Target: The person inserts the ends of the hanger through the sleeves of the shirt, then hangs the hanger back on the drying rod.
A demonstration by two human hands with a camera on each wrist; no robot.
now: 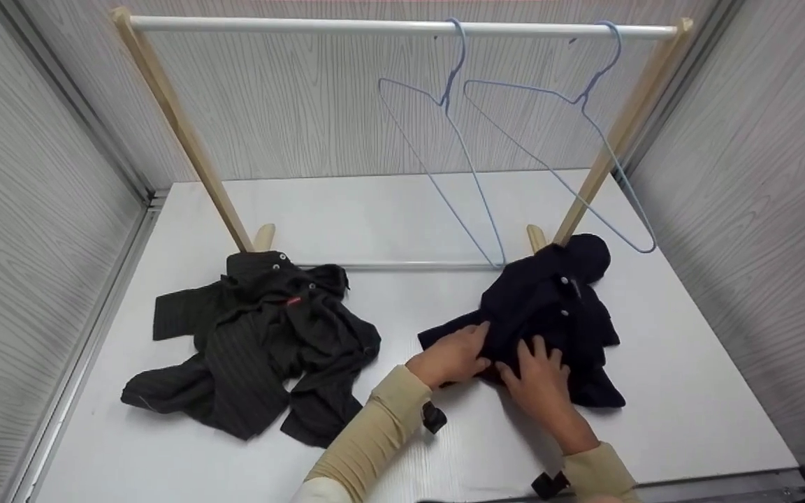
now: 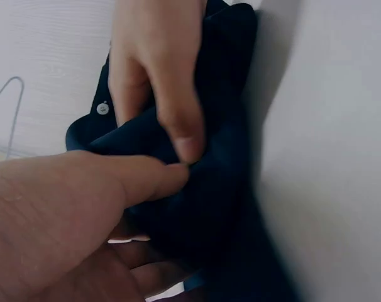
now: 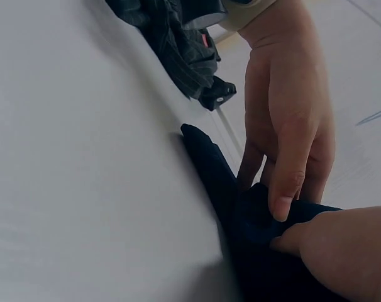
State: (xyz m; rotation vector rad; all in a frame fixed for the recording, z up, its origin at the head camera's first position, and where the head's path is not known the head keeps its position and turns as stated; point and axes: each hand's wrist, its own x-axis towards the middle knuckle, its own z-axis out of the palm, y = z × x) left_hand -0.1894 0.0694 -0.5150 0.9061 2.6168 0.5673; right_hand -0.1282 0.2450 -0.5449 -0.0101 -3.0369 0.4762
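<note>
A dark navy shirt (image 1: 525, 293) with pale buttons lies crumpled on the right part of the white table. Both hands work at its near edge, close together. My left hand (image 1: 450, 358) pinches the cloth, thumb on top and fingers partly hidden under the fold in the left wrist view. Just to the right, my right hand (image 1: 541, 381) also grips the fabric, its thumb (image 2: 184, 135) on one side of a fold and the other fingers behind it. The two thumb tips nearly meet in the left wrist view.
A dark striped shirt (image 1: 256, 349) with a small red tag lies rumpled on the left. Behind stands a wooden-legged rack with a white top rail (image 1: 291, 26). Two blue wire hangers, one left (image 1: 476, 178) and one right (image 1: 602, 136), hang from it. Panelled walls enclose the table.
</note>
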